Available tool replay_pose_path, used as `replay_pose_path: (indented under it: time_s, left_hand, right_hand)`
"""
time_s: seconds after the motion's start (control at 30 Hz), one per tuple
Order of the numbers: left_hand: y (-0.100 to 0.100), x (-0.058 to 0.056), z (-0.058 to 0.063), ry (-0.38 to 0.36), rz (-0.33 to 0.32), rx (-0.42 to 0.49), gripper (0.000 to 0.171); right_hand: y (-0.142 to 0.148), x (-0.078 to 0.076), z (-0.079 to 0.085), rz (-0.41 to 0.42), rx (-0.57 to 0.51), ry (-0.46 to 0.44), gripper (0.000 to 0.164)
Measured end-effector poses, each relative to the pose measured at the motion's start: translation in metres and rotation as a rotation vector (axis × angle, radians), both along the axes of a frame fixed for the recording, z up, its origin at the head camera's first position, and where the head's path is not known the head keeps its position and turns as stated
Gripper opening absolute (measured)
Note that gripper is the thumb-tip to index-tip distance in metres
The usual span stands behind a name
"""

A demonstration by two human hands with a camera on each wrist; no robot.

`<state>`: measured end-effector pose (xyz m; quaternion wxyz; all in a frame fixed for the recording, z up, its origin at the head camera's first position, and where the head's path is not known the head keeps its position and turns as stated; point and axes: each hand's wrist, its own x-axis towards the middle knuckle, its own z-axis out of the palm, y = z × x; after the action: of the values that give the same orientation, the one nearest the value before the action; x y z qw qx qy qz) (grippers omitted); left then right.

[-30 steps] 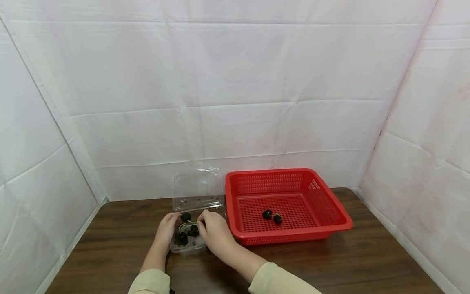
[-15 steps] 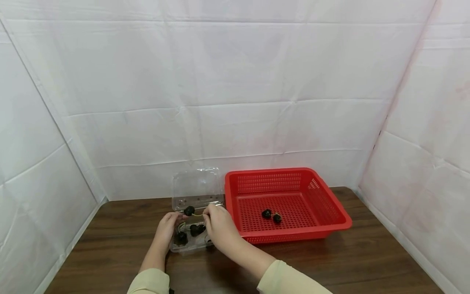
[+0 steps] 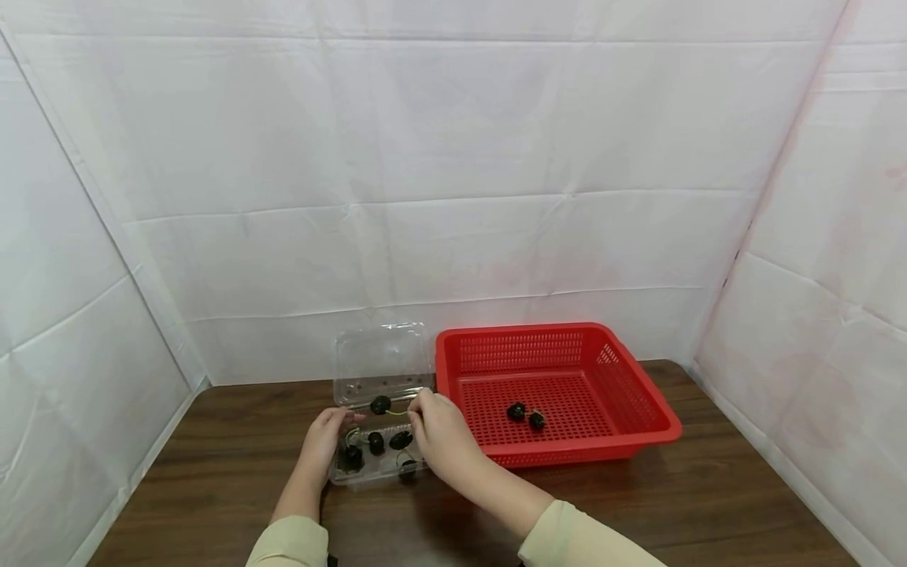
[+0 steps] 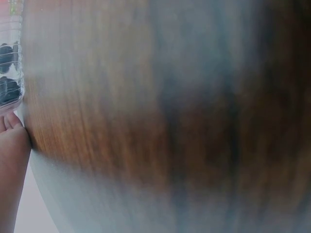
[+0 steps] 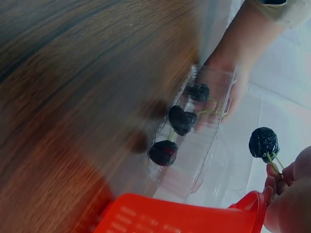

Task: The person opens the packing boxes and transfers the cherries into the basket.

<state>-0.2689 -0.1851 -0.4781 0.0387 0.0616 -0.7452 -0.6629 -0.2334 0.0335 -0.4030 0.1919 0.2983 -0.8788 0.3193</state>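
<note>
The right hand (image 3: 445, 437) pinches a stem (image 3: 397, 413), its dark fruit (image 3: 380, 405) raised over the clear container (image 3: 375, 478), low and left of centre. The left hand (image 3: 322, 441) touches the container's left end; whether it grips, I cannot tell. A steady, gentle pinch should spare the stem. The right forearm (image 3: 506, 492) slants in from lower right.

My head cam's light is soft and even, with little glints on the clear lid (image 3: 383, 354) and a shadow below my right hand (image 3: 445, 441). Left wrist: blurry, hazy table (image 4: 121, 97). Right's bluish.
</note>
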Motion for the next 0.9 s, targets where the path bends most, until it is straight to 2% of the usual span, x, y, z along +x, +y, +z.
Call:
replay_pose_path:
  time_s: [0.67, 0.9]
  left_hand:
    - [0.001, -0.002, -0.001, 0.029, -0.001, 0.023, 0.035]
    - [0.0, 0.0, -0.002, 0.009, -0.003, 0.006, 0.036]
  right_hand:
    - [0.031, -0.008, -0.002, 0.033, -0.087, -0.08, 0.006]
    - [0.039, -0.008, -0.005, 0.024, -0.104, -0.123, 0.008]
